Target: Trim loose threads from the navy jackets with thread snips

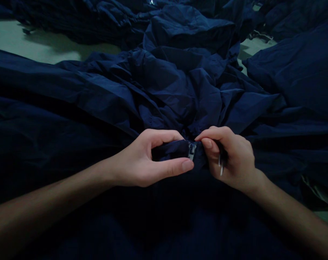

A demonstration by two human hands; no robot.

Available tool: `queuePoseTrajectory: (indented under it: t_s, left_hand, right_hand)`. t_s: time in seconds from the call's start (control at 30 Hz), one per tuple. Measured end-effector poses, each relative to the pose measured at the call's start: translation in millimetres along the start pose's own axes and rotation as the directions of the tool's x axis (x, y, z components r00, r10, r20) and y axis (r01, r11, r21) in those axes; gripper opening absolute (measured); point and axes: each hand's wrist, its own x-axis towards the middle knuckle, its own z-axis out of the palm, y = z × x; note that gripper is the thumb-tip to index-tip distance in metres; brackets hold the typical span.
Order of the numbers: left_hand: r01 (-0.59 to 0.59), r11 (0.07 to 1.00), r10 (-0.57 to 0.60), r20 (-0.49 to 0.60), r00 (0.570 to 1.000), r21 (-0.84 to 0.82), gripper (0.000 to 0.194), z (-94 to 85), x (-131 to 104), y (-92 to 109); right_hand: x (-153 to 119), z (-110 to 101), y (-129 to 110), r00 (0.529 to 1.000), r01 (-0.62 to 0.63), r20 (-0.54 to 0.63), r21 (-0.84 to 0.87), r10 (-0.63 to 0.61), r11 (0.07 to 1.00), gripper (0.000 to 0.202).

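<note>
Dark blue fabric (164, 83) lies in heavy folds across most of the view. My left hand (153, 159) grips a bunched piece of it between thumb and fingers. By the left thumb tip, a small pale label or patch (191, 151) shows on the cloth. Just to the right, my right hand (229, 155) pinches the same fabric with thumb and forefinger. A thin metallic tool (221, 167), perhaps small scissors or snips, sticks out from under the right palm, held by the curled fingers; most of it is hidden.
Pale floor or table surface (52, 45) shows at the upper left, with a small dark object (27, 31) on it. Another pale patch (256, 47) is at the upper right. More dark cloth (302, 65) is heaped on the right. Light strips (319, 191) show at the lower right.
</note>
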Motion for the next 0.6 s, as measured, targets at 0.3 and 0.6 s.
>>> queuePoseTrajectory:
  t_s: [0.3, 0.6]
  left_hand:
    - [-0.206, 0.951, 0.259, -0.229, 0.938, 0.232, 0.011, 12.4, -2.6, -9.0]
    - [-0.347, 0.917, 0.395, -0.32, 0.861, 0.199, 0.022, 14.3, -5.2, -15.1]
  right_hand:
    - [3.1, -6.0, -5.9, 0.993, 0.121, -0.007, -0.009, -0.121, 0.993, 0.01]
    - [3.3, -12.8, -6.5, 0.964, 0.252, 0.109, -0.074, -0.244, 0.965, 0.01]
